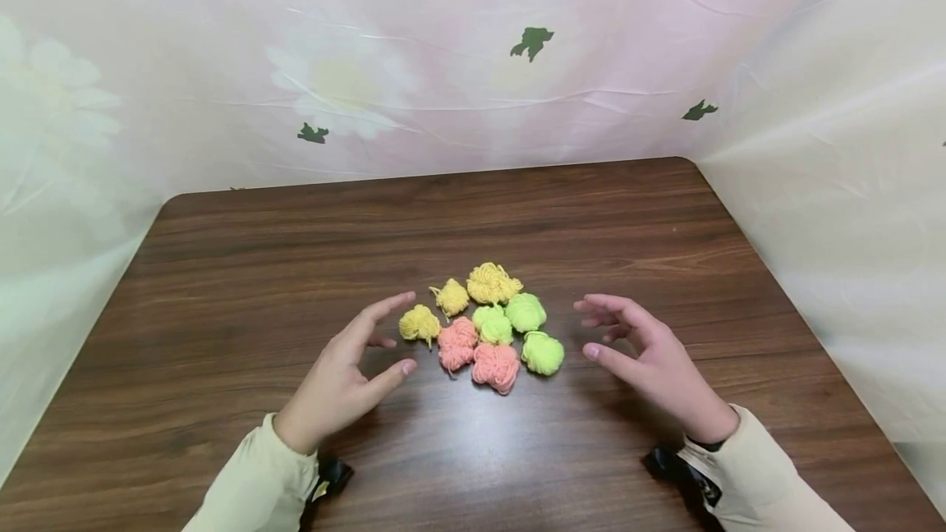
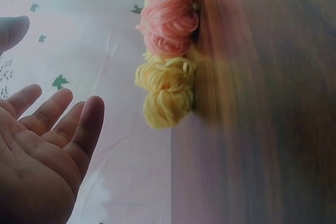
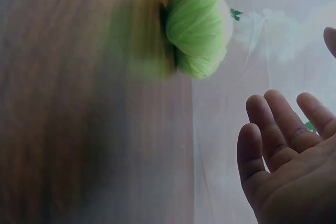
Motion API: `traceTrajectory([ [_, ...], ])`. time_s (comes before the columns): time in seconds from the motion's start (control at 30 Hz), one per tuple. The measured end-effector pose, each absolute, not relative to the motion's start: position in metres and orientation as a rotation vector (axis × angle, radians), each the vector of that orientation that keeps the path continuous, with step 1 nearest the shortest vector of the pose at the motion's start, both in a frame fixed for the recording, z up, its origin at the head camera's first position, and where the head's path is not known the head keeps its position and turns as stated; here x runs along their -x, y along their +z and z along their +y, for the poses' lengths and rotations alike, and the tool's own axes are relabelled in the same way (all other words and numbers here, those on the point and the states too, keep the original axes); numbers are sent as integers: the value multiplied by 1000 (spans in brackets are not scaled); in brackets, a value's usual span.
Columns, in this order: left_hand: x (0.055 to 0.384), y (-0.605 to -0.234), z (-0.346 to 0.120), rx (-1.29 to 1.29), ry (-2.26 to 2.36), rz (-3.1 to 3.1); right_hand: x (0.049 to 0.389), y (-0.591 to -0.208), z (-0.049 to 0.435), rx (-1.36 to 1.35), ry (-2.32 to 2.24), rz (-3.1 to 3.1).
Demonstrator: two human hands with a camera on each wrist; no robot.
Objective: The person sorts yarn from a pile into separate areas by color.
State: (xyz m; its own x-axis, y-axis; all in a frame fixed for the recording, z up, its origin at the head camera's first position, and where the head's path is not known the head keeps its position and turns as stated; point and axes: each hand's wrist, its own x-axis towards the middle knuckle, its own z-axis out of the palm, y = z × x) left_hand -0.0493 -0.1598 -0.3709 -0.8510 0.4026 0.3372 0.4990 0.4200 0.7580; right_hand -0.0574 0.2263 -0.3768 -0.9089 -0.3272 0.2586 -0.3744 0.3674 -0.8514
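Several small balls of yarn lie bunched together on a brown wooden table. Yellow yarn balls are at the back and left of the bunch, pink yarn balls at the front, and green yarn balls at the right. To the left, my left hand hovers with fingers spread and nothing held, nearest a yellow ball. On the other side, my right hand is apart from the green ball, its fingers loosely bent and holding nothing. Both palms face the bunch.
The wooden table has rounded far corners. A pale floral cloth with green leaf shapes hangs behind it, and more cloth runs along the right side. Dark straps circle both sleeved wrists.
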Motion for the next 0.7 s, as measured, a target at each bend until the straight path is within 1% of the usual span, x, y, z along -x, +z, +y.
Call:
traceTrajectory([
  [0.33, 55, -387, -147, 856, -1837, -2444, 61, -387, 214, -623, 1705, -2605],
  [0.57, 57, -391, -137, 838, -1937, -2482, 66, -393, 212, -586, 1751, -2666],
  [0.7, 60, -392, -131, 820, -1880, -2552, 67, -398, 214, -536, 1834, -2681],
])
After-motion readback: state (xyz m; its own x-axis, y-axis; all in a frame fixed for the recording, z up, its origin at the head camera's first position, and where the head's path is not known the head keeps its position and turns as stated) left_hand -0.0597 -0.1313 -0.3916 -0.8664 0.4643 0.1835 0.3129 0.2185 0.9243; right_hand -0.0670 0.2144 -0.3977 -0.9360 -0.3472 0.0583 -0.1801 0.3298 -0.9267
